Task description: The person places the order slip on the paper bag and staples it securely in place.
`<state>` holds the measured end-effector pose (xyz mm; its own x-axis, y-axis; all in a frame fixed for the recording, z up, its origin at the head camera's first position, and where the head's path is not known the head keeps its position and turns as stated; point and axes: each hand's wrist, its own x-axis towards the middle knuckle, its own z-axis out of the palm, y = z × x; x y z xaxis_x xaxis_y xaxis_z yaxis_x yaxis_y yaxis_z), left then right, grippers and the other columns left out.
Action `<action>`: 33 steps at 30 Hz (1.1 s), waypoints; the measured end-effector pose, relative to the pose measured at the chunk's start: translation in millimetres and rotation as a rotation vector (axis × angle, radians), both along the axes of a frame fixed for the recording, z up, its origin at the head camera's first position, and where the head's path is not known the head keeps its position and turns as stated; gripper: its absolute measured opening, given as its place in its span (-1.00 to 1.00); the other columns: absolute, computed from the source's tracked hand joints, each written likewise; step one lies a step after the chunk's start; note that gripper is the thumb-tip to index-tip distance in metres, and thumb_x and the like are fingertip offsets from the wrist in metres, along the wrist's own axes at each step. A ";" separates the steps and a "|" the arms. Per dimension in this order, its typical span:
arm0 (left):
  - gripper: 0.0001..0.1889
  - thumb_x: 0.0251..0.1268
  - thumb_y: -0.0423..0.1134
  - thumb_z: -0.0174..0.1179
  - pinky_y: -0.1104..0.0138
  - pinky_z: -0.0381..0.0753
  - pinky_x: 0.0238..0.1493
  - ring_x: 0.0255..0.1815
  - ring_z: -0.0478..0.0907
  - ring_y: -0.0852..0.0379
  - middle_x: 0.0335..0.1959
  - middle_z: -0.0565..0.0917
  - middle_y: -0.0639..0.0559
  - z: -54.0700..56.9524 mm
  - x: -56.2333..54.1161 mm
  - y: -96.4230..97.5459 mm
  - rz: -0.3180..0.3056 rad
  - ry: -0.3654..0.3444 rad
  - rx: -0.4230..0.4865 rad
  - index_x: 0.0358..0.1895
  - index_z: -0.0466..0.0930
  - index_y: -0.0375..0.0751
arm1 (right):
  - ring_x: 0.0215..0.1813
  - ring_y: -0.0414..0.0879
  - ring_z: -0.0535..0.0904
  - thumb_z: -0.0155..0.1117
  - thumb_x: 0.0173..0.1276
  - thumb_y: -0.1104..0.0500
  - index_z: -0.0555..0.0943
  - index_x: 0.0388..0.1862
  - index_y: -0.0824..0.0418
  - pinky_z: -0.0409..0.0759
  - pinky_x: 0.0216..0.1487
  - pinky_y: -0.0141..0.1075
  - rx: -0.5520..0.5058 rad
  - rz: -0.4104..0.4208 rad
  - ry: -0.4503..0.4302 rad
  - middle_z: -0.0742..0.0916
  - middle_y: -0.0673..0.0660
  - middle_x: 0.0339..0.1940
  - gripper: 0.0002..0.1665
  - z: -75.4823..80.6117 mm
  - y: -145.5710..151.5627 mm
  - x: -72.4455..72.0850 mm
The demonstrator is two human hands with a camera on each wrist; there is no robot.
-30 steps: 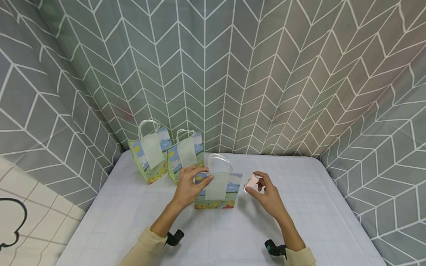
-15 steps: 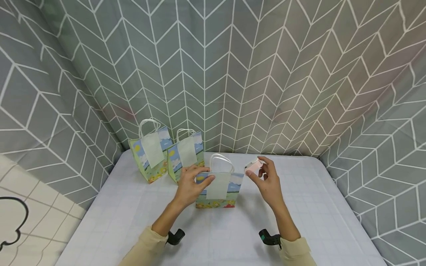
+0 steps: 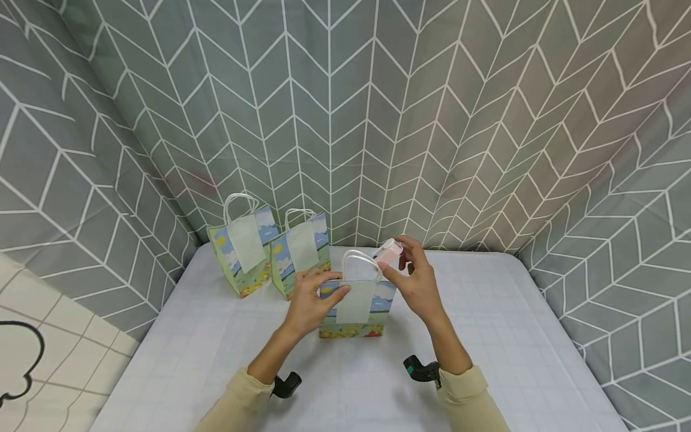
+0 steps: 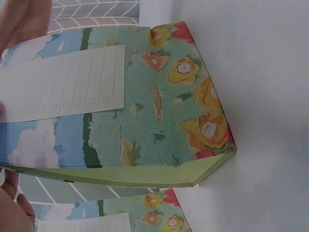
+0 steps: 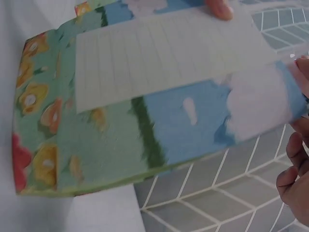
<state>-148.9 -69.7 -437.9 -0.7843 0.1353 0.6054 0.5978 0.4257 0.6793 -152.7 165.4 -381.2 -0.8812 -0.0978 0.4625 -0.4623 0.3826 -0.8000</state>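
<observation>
A paper gift bag (image 3: 381,306) with a sky-and-flowers print and white twisted handles stands upright on the table. A pale lined sheet (image 5: 159,58) lies on its front. My left hand (image 3: 310,306) pinches the bag's upper left edge, thumb on the front, other fingers mostly hidden behind. At the bag's upper right corner, my right hand (image 3: 421,285) holds a small pink-and-white block-like object (image 3: 387,253) between thumb and fingers, near the handles; its exact kind is unclear. In the left wrist view the flowered lower front of the bag (image 4: 159,111) fills the middle.
Two matching gift bags, one at the far left (image 3: 245,249) and one nearer (image 3: 302,246), stand upright behind my left hand. The white-covered table (image 3: 502,336) ends at a patterned grey curtain (image 3: 378,120) at the back and sides.
My right hand has risen and moved left with the pink-and-white object, from beside the bag to its top right corner. The left hand keeps its grip; the bag has shifted slightly right.
</observation>
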 end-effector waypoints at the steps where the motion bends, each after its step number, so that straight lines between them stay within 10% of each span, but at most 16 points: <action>1: -0.73 0.17 -0.14 0.48 0.05 0.22 0.07 -0.11 0.59 0.10 -0.20 0.74 0.09 -0.2 0.1 0.3 0.004 -0.005 -0.002 -0.07 0.78 -0.10 | -0.28 0.07 0.29 0.43 0.30 0.30 0.35 0.43 0.18 0.20 -0.27 -0.24 0.013 0.013 0.004 0.54 0.18 -0.37 -0.25 -2.1 -0.7 -2.5; 12: -0.72 0.19 -0.13 0.47 0.13 0.31 -0.12 -0.17 0.54 0.03 -0.16 0.75 0.01 -2.0 0.6 2.2 0.036 -0.012 -0.002 -0.06 0.78 -0.11 | -0.25 -0.05 0.32 0.53 0.24 0.05 0.40 0.41 -0.13 0.24 -0.48 -0.28 0.154 0.159 0.035 0.54 -0.01 -0.15 -0.22 -3.4 -12.2 2.9; 33: -0.78 0.17 -0.25 0.48 0.09 0.24 -0.06 -0.17 0.63 -0.03 -0.22 0.78 -0.01 -1.6 -1.4 3.7 0.015 0.008 0.003 -0.11 0.78 -0.14 | -0.05 -0.13 0.40 0.59 0.15 0.01 0.51 0.35 -0.15 0.38 -0.03 -0.09 0.293 0.159 0.077 0.62 -0.05 0.02 -0.23 4.3 -19.7 15.8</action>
